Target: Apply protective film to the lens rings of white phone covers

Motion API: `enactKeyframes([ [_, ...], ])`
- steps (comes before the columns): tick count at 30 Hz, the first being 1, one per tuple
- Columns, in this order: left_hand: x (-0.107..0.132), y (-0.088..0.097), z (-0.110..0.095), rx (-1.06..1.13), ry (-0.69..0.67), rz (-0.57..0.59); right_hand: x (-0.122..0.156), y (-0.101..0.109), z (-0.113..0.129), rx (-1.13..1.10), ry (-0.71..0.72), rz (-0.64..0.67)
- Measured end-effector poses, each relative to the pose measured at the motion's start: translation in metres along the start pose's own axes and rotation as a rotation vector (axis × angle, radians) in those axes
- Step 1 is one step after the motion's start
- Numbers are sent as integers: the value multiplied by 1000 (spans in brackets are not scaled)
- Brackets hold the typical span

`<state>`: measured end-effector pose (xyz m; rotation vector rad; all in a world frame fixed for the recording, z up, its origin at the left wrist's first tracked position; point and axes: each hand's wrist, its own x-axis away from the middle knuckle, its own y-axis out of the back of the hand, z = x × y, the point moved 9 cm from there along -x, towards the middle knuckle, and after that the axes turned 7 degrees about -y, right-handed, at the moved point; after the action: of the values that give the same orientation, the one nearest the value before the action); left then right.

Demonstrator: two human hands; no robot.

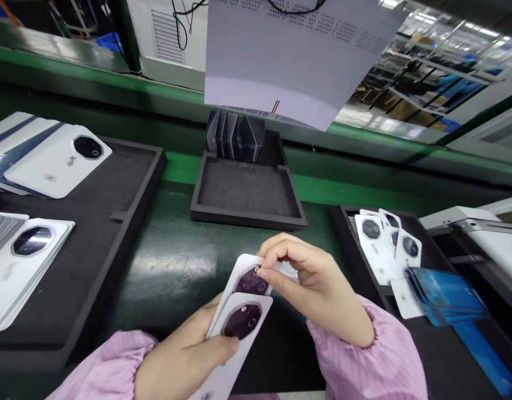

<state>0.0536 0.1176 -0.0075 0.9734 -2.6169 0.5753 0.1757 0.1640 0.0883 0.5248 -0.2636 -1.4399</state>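
My left hand (184, 361) grips two white phone back covers (239, 311) fanned out, each with a dark octagonal camera window. My thumb lies beside the lower cover's window. My right hand (314, 283) is closed in a pinch at the upper cover's camera window (252, 282), fingertips touching a small tab or film there; what it pinches is too small to name. Both sleeves are pink.
A black foam tray (114, 239) at left holds stacks of white back covers (51, 161). A smaller black tray (247, 194) ahead holds upright dark plates (234, 136). At right, a tray (347, 233) holds white film pieces (384, 244) and blue sheets (443, 294). A white paper (289, 61) hangs overhead.
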Motion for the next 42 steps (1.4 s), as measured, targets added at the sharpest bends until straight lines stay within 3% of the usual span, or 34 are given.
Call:
enactKeyframes([
  [5, 5, 17, -5, 15, -134, -224, 6, -4, 17, 300, 213, -141],
  [8, 10, 24, -2, -110, -220, -317, 11, -18, 25, 377, 348, -74],
  [12, 14, 26, -9, -330, -360, -368, 15, -25, 24, 343, 366, 14],
  [16, 15, 24, -15, -455, -393, -368, 17, -24, 27, 268, 371, 53],
  [19, 16, 23, -14, -548, -353, -381, 11, -12, 21, 92, 258, 7],
  [22, 16, 20, -16, -676, -349, -396, 2, 2, -1, -84, -4, -82],
  [25, 16, 12, -23, -807, -432, -394, -3, -8, -24, -193, -237, 34],
  [28, 15, 4, -30, -897, -517, -387, -3, -20, -37, -295, -378, 138],
  [32, 14, 2, -32, -943, -520, -384, -3, -25, -41, -420, -453, 191],
  [42, 18, 7, -31, -978, -495, -411, -4, -25, -40, -551, -430, 226],
])
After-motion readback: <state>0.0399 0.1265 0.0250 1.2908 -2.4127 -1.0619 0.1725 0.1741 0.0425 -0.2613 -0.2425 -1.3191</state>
